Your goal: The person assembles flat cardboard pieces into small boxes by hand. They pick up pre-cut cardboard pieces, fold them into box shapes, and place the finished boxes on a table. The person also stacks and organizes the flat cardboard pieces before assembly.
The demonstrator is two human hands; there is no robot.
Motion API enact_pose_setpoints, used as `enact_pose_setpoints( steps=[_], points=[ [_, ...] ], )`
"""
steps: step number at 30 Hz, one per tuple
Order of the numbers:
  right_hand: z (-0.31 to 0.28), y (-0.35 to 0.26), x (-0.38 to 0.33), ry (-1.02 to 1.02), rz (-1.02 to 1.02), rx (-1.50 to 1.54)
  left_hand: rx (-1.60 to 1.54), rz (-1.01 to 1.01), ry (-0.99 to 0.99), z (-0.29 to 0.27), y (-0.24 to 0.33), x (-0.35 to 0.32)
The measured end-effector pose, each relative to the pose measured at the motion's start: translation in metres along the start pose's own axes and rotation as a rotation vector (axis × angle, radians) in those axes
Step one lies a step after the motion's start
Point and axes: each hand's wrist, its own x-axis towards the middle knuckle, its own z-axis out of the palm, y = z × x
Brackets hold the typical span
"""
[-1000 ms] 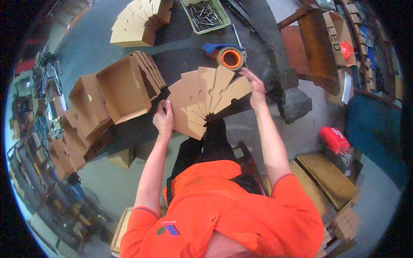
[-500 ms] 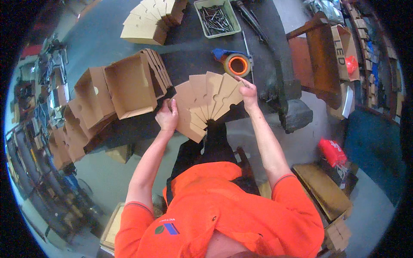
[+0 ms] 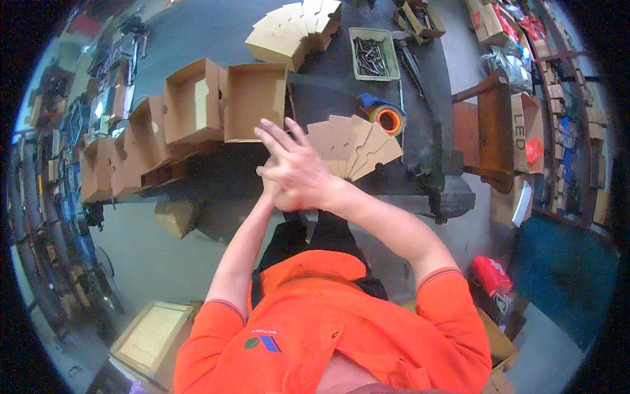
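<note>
My right hand (image 3: 300,169) crosses in front of my body and overlaps my left hand (image 3: 273,189). Its fingers are stretched apart and nothing shows in them. The left hand is mostly covered by the right, so its fingers cannot be made out. Just beyond both hands, a fan of flat, notched cardboard blanks (image 3: 354,146) lies on the dark workbench (image 3: 328,98). Close to my right fingertips stands an open cardboard box (image 3: 254,105), part of a curved row with more open boxes (image 3: 191,108) to the left.
A blue tape dispenser (image 3: 388,119) with an orange core sits right of the fan. Behind it are a tray of metal pieces (image 3: 373,56) and another cardboard fan (image 3: 282,33). A bench vise (image 3: 453,190) juts from the right edge. A brown stand (image 3: 495,125) is farther right.
Both hands have let go of the cardboard fan, which now lies on the bench. My right hand has swung left onto my left hand. The view has shifted.
</note>
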Motion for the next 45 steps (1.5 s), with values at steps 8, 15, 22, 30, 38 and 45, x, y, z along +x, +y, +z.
enact_pose_setpoints(
  steps=[8, 15, 22, 30, 38, 45],
  points=[
    [0.013, 0.021, 0.025, -0.371, 0.161, -0.419, -0.574, -0.256, -0.053, -0.092, 0.083, -0.045],
    [-0.031, -0.035, -0.081, 0.086, 0.125, -0.035, -1.401, -0.261, -0.312, -0.15, 0.141, -0.045],
    [-0.007, -0.055, -0.176, 0.117, 0.365, -0.062, -0.758, 0.087, -0.377, -0.108, 0.227, -0.058],
    [0.016, -0.085, -0.235, 1.09, 0.697, 1.567, -0.253, 0.72, -0.478, -0.037, 0.241, -0.114],
    [0.01, -0.025, -0.25, 1.339, 1.304, 1.379, -0.217, 0.434, -0.59, -0.027, 0.233, -0.065],
    [0.057, 0.054, -0.233, 1.43, 1.1, 1.358, 0.264, 0.513, -0.092, -0.023, 0.16, 0.058]
  ],
)
